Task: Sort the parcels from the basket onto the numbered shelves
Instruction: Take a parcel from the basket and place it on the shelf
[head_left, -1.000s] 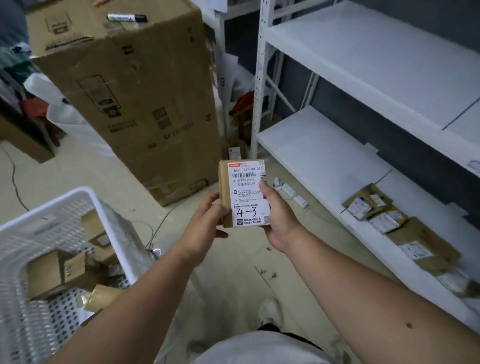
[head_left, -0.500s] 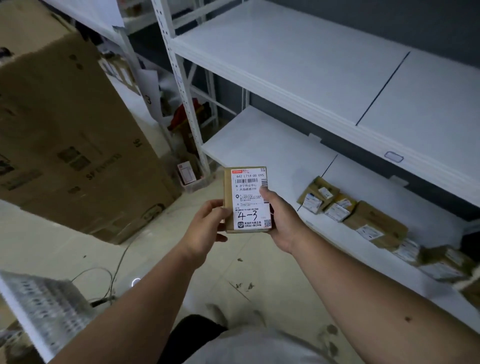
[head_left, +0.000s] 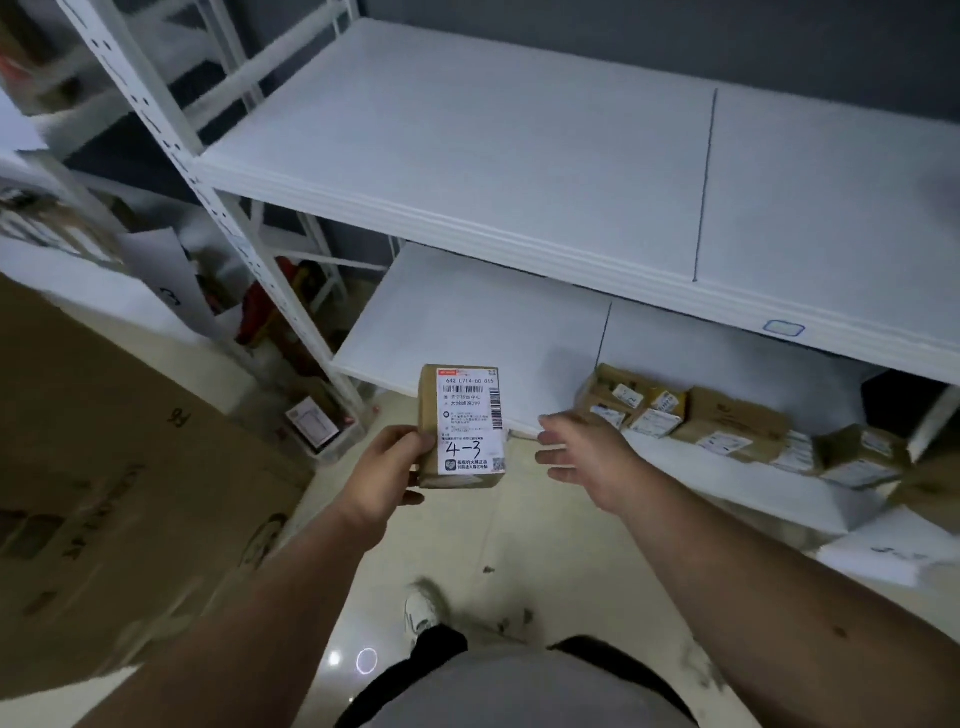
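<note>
Fingers (head_left: 402, 439) of the left hand (head_left: 382, 475) curl round the left edge of a small parcel (head_left: 462, 426), thumb in front, holding it upright above the floor before the white shelves (head_left: 467, 218); the right hand (head_left: 584, 452) hangs just beside the parcel, fingers spread and loose, gripping nothing. The label, hand-marked "4-3", faces the camera, so the step in hand appears to be reading the mark and carrying the parcel to its place. The next move calls for finding the shelf that bears that number; no shelf number is legible here. Other parcels (head_left: 691, 415) lie in a row on the lower shelf (head_left: 467, 317) to the right. A large carton (head_left: 104, 467) stands at left, and nothing visibly blocks the reach.
</note>
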